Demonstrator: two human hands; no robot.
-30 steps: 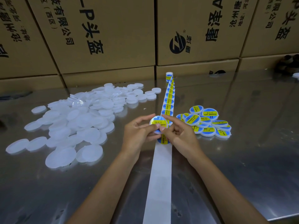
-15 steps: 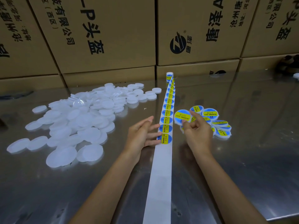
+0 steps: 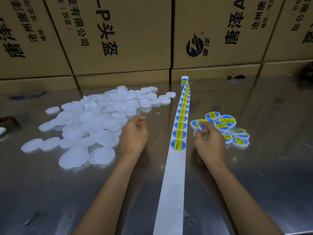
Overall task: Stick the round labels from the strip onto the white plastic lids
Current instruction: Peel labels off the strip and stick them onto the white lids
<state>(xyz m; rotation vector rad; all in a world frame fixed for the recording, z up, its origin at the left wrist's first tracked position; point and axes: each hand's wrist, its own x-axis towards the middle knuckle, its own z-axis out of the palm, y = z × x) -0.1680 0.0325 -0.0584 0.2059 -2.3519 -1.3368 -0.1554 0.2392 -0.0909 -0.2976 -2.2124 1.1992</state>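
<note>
Within the last second the right hand (image 3: 209, 140) had carried the freshly labelled lid off to the finished pile (image 3: 225, 128) and hung there loosely curled and empty, while the left hand (image 3: 134, 133), relaxed and holding nothing, had drifted toward the blank white lids (image 3: 88, 126); another cycle seemed due. The strip (image 3: 177, 145) lay between them on the shiny metal surface (image 3: 271, 167), with cardboard boxes (image 3: 122, 34) stacked behind.

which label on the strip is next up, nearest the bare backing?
The lowest label on the strip: only bare white backing lies below it; the others run away above it.
</note>
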